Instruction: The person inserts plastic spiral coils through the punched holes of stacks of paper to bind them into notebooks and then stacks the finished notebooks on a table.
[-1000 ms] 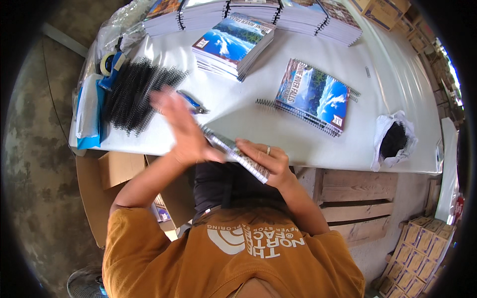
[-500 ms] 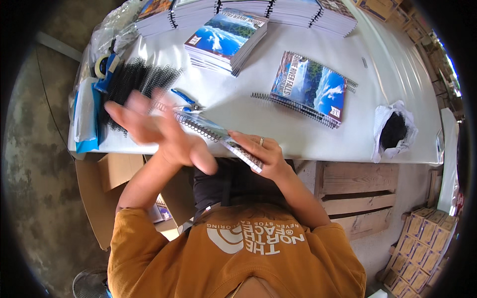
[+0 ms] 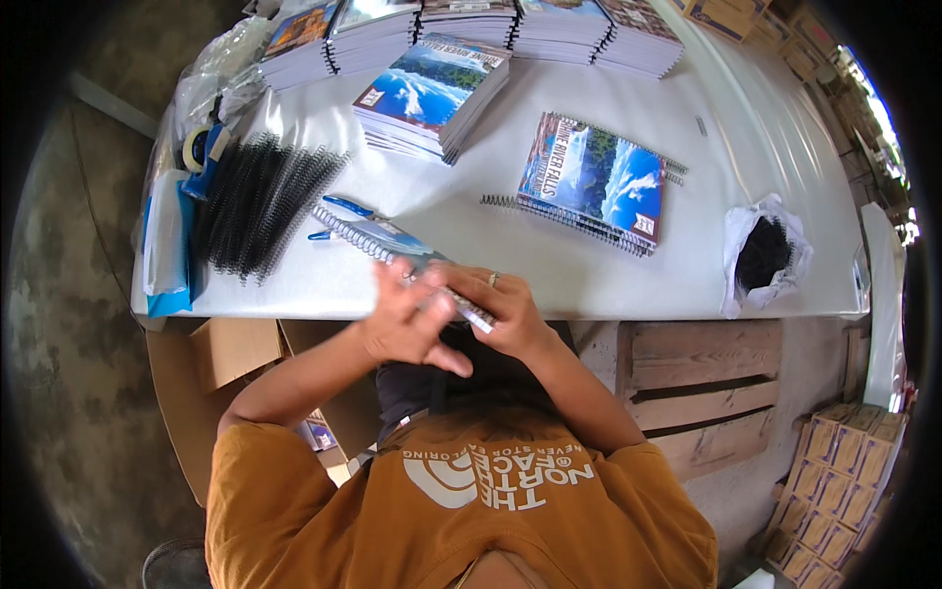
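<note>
A spiral-bound notebook (image 3: 397,239) slants over the near table edge, its coil edge facing me. My right hand (image 3: 507,309), with a ring on one finger, is closed on the notebook's near end. Beside the coil is my left hand (image 3: 412,316), its fingers apart and slightly blurred, the fingertips at the coil near the right hand. Whether they touch it I cannot tell. Blue-handled pliers (image 3: 345,207) lie partly hidden behind the notebook. Left of them lies a heap of loose black plastic coils (image 3: 260,206).
Notebooks with coils (image 3: 594,182) lie to the right, a thick stack of books (image 3: 432,93) behind. More bound stacks (image 3: 471,29) line the far side. A white bag of black coils (image 3: 765,253) stands right, a tape dispenser (image 3: 204,162) left. Below the table is an open carton (image 3: 182,393).
My left hand has moved right and down from over the loose coils to beside the notebook's coil. The right hand still holds the notebook. The whole view has shifted slightly.
</note>
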Available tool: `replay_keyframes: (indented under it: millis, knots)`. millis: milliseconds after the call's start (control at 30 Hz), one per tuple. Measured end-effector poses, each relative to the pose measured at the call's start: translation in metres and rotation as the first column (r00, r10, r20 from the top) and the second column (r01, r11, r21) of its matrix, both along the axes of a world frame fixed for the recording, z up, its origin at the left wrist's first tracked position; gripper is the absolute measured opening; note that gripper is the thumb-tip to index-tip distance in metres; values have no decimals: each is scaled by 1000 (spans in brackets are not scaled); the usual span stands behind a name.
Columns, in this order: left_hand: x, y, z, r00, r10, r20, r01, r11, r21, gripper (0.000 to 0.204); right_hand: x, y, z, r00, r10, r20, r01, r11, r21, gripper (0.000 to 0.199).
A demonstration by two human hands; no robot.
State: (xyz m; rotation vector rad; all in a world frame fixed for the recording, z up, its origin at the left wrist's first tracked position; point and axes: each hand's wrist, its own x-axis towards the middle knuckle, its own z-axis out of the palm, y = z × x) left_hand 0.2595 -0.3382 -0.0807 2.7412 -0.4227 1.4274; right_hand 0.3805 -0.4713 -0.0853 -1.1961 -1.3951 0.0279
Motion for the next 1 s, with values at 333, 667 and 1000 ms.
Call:
replay_keyframes:
  millis: [333,667,1000]
  knots:
    - [-4,-8,-3,996,84,22,-86,988,132,103,-10,-6,-1,972,50,-229,-60,997,-38,43]
    - [16,-14,42,981,99,165,-146,941,305,103,-15,-4,2,997,-28,-70,23,997,-71,47]
    - [1,-62,63,907,-224,-356,-41,795,-605,83,-28,8,12,996,2,-91,16,980,199,73]
